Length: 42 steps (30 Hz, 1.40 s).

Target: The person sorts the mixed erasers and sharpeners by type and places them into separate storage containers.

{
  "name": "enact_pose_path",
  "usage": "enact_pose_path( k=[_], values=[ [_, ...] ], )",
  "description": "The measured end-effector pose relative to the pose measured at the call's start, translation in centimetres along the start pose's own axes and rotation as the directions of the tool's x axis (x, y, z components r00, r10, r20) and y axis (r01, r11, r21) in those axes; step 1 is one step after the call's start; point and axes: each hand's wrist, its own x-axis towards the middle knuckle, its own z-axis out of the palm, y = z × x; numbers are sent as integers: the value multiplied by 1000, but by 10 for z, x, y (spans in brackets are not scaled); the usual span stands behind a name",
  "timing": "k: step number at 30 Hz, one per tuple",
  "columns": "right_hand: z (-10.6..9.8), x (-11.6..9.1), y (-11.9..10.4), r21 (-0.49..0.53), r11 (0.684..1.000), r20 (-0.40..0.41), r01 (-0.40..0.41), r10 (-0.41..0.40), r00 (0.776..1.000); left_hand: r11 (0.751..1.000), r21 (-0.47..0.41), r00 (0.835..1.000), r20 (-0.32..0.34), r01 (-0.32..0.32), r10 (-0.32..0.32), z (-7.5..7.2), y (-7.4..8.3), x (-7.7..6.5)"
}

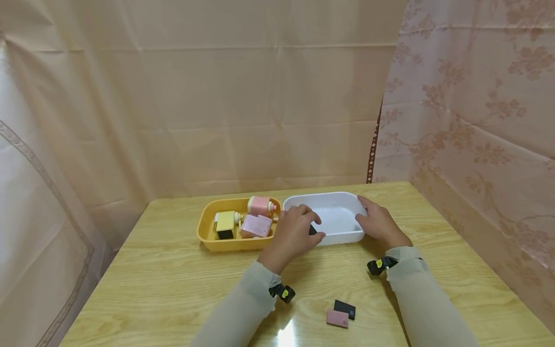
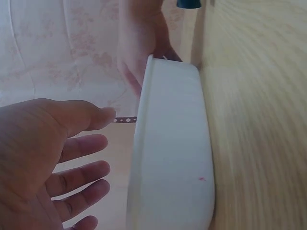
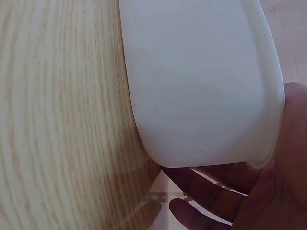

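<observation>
A white plastic tray (image 1: 336, 237) stands on the table. My right hand (image 1: 381, 224) grips its right end, thumb over the rim (image 3: 274, 62) and fingers against the outer wall. Above the tray's near left side is my left hand (image 1: 297, 229). In the left wrist view, the left hand (image 2: 62, 163) has its fingers apart with nothing between them, beside the tray's wall (image 2: 175, 143). A small black piece (image 1: 312, 230) shows between the left thumb and forefinger in the head view; its full shape is hidden.
A yellow tray (image 1: 234, 244) at left holds a yellow block-like item (image 1: 226, 221), a pink one (image 1: 259, 206) and a lilac-pink one (image 1: 257, 225). Nearer the front, a flat pink rectangle (image 1: 337, 318) overlaps a flat black one (image 1: 345, 308). Curtains hang behind the table.
</observation>
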Motion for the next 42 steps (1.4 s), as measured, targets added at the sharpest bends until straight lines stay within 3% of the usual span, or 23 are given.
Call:
enact_pose_path(
  k=[5, 12, 20, 25, 34, 42],
  values=[
    [1, 1, 0, -2, 1000, 7, 3, -3, 1000, 1000, 9, 1000, 20, -2, 2, 0, 1, -8],
    [1, 2, 1, -13, 1000, 13, 7, -7, 1000, 995, 49, 997, 12, -81, 81, -3, 1, -27],
    [0, 3, -1, -11, 1000, 13, 11, -11, 1000, 990, 24, 990, 10, -138, 138, -8, 4, -48],
    [-1, 3, 1, -12, 1000, 10, 7, -7, 1000, 989, -23, 985, 80, -149, 151, -8, 7, -55],
    [0, 4, 3, -11, 1000, 12, 2, -2, 1000, 980, -24, 968, 154, -198, 199, -3, 14, -66],
    [-1, 4, 1, -32, 999, -2, 28, -29, 1000, 950, -55, 931, 189, -308, 313, -4, 20, -73]
  ],
)
